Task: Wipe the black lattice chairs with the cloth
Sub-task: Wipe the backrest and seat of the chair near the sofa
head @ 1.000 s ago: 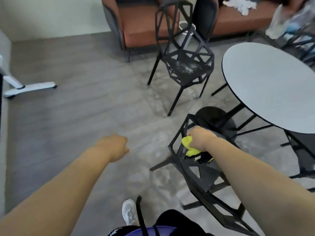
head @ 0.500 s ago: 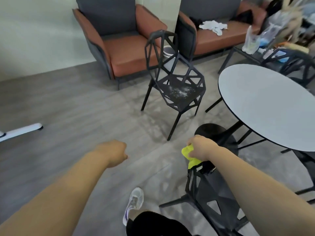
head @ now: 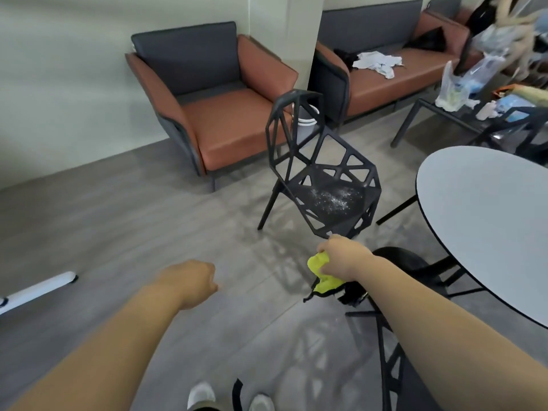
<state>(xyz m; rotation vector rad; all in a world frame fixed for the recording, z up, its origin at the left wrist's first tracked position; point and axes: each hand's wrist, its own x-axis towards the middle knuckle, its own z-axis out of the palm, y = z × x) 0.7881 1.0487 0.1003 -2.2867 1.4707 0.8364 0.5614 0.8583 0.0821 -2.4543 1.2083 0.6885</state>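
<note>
A grey wood-look floor (head: 118, 226) is stretching across the room, catching soft light. A pale wall (head: 59, 84) is running along the far left. A rust-brown armchair (head: 219, 120) with a dark grey back cushion is sitting against it, and a matching sofa (head: 382, 81) is standing to its right with crumpled white fabric (head: 376, 62) lying on the seat. A round white table (head: 489, 221) is filling the right side. At far right, a dark low table (head: 407, 123) is carrying plastic bags (head: 453, 87). A white bar (head: 38, 289) is lying on the floor, near left.

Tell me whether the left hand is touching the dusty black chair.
Apart. The head view shows bare floor between the left hand and the dusty black chair.
</note>
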